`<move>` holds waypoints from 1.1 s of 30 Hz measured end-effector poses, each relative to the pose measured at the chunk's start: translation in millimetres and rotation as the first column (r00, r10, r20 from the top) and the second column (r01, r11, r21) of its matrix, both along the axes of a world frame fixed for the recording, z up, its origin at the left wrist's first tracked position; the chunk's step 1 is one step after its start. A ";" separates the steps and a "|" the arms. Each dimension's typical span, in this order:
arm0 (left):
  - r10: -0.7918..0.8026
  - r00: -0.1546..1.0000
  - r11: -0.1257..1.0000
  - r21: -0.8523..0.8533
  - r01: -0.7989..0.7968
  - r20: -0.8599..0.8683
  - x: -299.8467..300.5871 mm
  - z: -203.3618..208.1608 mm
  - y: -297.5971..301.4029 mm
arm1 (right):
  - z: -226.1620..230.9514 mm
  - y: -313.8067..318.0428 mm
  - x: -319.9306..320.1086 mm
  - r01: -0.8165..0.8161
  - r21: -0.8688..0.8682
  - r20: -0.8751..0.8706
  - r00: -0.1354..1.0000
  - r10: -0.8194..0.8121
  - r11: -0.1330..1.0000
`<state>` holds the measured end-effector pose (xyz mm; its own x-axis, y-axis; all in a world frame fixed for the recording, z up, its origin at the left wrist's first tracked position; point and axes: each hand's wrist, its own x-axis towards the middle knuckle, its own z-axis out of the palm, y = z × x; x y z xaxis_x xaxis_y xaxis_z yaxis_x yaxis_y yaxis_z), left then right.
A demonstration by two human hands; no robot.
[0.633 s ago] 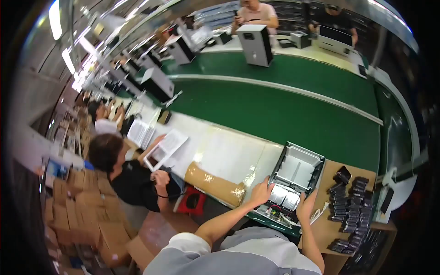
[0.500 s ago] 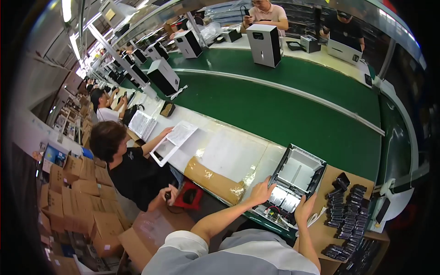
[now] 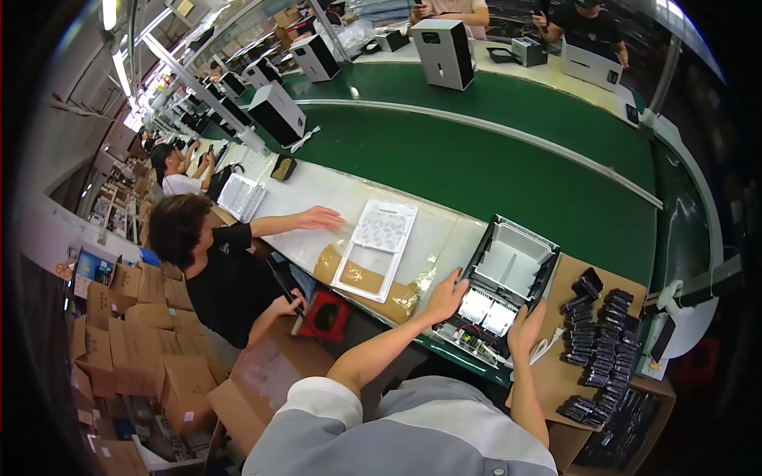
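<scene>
An opened appliance housing (image 3: 548,274), black outside with a white inner box, lies at the bench's near edge. White finned parts, coloured wires and a small circuit board show in its near end. My left hand (image 3: 446,300) grips its left side and my right hand (image 3: 524,327) its right side; the fingertips are partly hidden. A white cord (image 3: 546,347) lies beside my right hand. Left of the housing, a white panel with a window opening (image 3: 384,232) rests partly over a brown taped pad (image 3: 329,266).
Several small black parts (image 3: 615,341) lie on a cardboard sheet (image 3: 567,397) at right. A co-worker's outstretched hand (image 3: 321,218) is left of the panel. The green conveyor (image 3: 492,159) carries tall white-and-black appliances (image 3: 440,59). Cartons (image 3: 186,389) fill the lower left.
The co-worker has set the white panel down on the bench to the right and let go of it. The housing, still between my hands, sits slightly farther away in view.
</scene>
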<state>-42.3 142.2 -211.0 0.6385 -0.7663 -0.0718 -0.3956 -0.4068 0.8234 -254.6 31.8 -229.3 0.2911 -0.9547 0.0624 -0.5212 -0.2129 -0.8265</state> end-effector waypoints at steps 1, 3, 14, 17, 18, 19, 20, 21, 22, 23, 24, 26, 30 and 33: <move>-0.027 0.999 0.993 -0.120 0.023 -0.030 8.4 -13.9 9.9 | -1.8 1.5 0.9 0.005 -0.003 -0.023 1.000 -0.005 1.000; -0.032 0.981 0.983 -0.171 0.066 0.194 32.3 -14.2 42.9 | -1.8 2.2 1.8 0.005 0.002 -0.036 0.999 -0.005 1.000; -0.440 0.669 0.776 0.629 -0.052 0.599 164.8 -22.2 213.1 | 5.9 2.1 4.4 0.049 -0.022 0.000 0.999 -0.049 0.999; -0.501 0.635 0.856 0.443 0.265 0.588 177.9 17.3 180.5 | 3.3 1.2 1.7 0.033 -0.008 -0.028 0.999 -0.033 0.999; -0.526 0.612 0.845 0.441 0.301 0.590 185.3 53.3 150.9 | -2.8 -0.6 1.0 0.066 -0.005 -0.033 0.997 -0.066 0.998; -0.605 0.544 0.786 0.544 0.294 0.581 181.1 113.9 104.9 | -8.6 -2.9 -3.4 0.082 -0.003 -0.050 0.995 -0.082 0.997; -0.463 0.566 0.886 0.328 0.328 0.682 204.6 128.6 96.2 | -6.3 -1.6 0.5 0.058 -0.001 -0.047 0.997 -0.058 0.998; -0.260 0.565 0.942 0.076 0.328 0.783 223.4 144.4 75.3 | -4.0 -0.9 3.9 0.050 -0.044 -0.038 0.998 -0.051 0.998; -0.171 0.546 0.956 0.003 0.294 0.820 232.1 176.2 49.5 | -0.8 0.3 3.9 0.057 -0.085 -0.034 0.998 -0.060 0.995; -0.064 0.562 0.957 -0.109 0.269 0.825 222.6 216.7 17.7 | 6.7 1.0 2.6 0.046 -0.113 -0.036 0.998 -0.050 0.992; -0.100 0.649 0.965 -0.085 0.247 0.754 207.5 257.3 -8.1 | 2.1 1.8 -1.6 0.073 -0.182 -0.131 0.987 -0.098 0.981; -0.274 0.744 0.959 0.113 0.261 0.610 180.7 327.4 -22.4 | 28.8 15.0 1.0 0.108 -0.238 -0.152 0.977 -0.147 0.965; -0.340 0.806 0.927 0.025 0.375 0.485 123.9 421.7 -15.4 | 63.9 47.9 -12.6 0.006 -0.181 0.084 0.996 0.009 0.983; -0.425 0.822 0.867 -0.088 0.490 0.379 102.2 447.0 -28.8 | 98.9 59.0 -20.5 -0.356 0.405 0.564 0.822 0.076 0.842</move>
<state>59.8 113.4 235.9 0.1704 -0.9548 0.2436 -0.7645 0.0279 0.6440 -275.1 90.8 -130.4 0.5511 -0.8153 -0.1777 0.0145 0.2223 -0.9749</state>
